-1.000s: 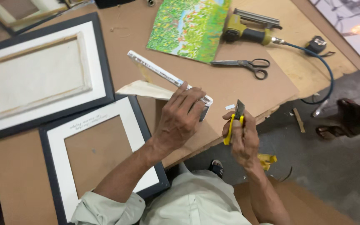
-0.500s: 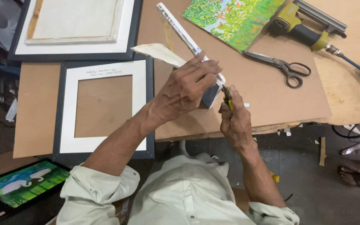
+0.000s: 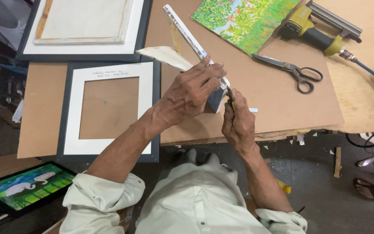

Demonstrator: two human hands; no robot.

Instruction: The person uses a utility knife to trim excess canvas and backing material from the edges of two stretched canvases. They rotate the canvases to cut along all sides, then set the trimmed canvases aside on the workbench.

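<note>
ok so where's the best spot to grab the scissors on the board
Take the scissors by the black finger loops at their lower right end, coming from the right. The shut blades point up-left toward the green painting, and the loops lie flat with bare board around them.

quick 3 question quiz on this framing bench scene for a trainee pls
1. True or false: the scissors lie closed on the board.
2. Which hand holds the yellow-handled cutter? A) left hand B) right hand
3. What lies right of the green painting, its blue hose trailing off to the right?

Key: 1 false, the blades are parted. 2 B; the left hand grips the long frame strip. 3 the yellow and black staple gun.
</note>
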